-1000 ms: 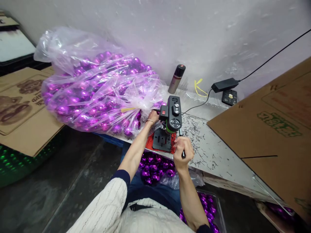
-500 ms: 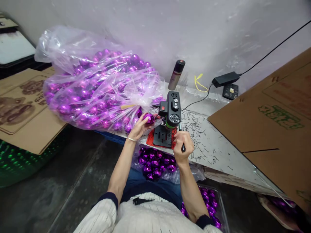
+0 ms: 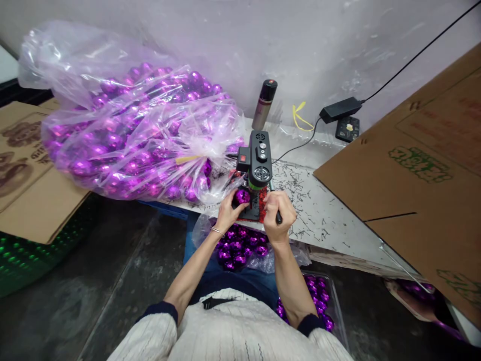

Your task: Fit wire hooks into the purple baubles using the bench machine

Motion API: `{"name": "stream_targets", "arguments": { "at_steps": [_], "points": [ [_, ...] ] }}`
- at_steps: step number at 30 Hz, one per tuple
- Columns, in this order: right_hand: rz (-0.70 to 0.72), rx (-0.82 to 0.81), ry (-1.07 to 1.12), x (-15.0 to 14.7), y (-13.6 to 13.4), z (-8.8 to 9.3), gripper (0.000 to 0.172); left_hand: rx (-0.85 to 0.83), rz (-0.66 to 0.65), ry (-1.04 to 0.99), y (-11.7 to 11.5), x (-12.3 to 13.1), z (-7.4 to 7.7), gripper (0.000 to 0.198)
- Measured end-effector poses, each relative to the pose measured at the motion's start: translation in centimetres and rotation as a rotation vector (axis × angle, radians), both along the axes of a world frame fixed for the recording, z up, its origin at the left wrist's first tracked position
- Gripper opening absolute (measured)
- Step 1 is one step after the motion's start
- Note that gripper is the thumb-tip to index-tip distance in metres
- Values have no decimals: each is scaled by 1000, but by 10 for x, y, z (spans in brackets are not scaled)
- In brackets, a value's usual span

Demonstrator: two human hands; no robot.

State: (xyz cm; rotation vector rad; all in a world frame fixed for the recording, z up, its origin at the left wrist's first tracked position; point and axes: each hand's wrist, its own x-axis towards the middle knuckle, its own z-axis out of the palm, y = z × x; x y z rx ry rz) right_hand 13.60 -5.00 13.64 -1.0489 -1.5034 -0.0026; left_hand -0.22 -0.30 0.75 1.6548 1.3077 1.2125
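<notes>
A shiny purple faceted bauble (image 3: 242, 195) is pinched in my left hand (image 3: 228, 211), over the base plate of a small black bench press (image 3: 261, 158). The bauble sits just left of and below the press head. My right hand (image 3: 279, 213) is wrapped around the black-gripped lever (image 3: 278, 219) at the press's right side. Beneath the base lies a red mat (image 3: 262, 200) strewn with small dark bits. More purple baubles (image 3: 240, 245) rest in clear plastic at my lap, under the table edge.
A big clear bag (image 3: 143, 135) of purple baubles fills the table's left. Behind the press stand a spray can (image 3: 264, 104) and a black power adapter (image 3: 340, 110). Cardboard boxes (image 3: 421, 175) flank the right; a bin (image 3: 334, 301) of baubles stands below. Dark scraps litter the tabletop (image 3: 319, 220).
My left hand has carried the bauble from beside the bag rightward to the press base. My right hand stays on the lever. The whole view has shifted slightly.
</notes>
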Motion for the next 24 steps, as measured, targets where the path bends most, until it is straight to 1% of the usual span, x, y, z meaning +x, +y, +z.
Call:
{"name": "stream_targets", "arguments": {
  "at_steps": [3, 6, 10, 13, 16, 21, 24],
  "points": [
    [-10, -1, -9, 0, 0, -1, 24, 129, -45, 109, 4, 3, 1, 62],
    [-8, -2, -14, 0, -1, 0, 24, 209, -63, 151, 6, 8, -2, 61],
    [-2, -1, -25, 1, -2, 0, 24, 215, -44, 152, 8, 13, -9, 65],
    [-12, 7, -27, 1, -3, -5, 25, 200, -45, 154, 7, 13, -12, 66],
    [-10, 29, -18, 1, -3, -17, 25, 188, -38, 149, 6, 12, -14, 67],
    [3, 76, 19, 1, -1, -49, 22, 174, -35, 149, 5, 13, -14, 64],
    [1, 87, 48, 0, 1, -62, 24, 167, -33, 143, 4, 14, -14, 64]
  ]
}}
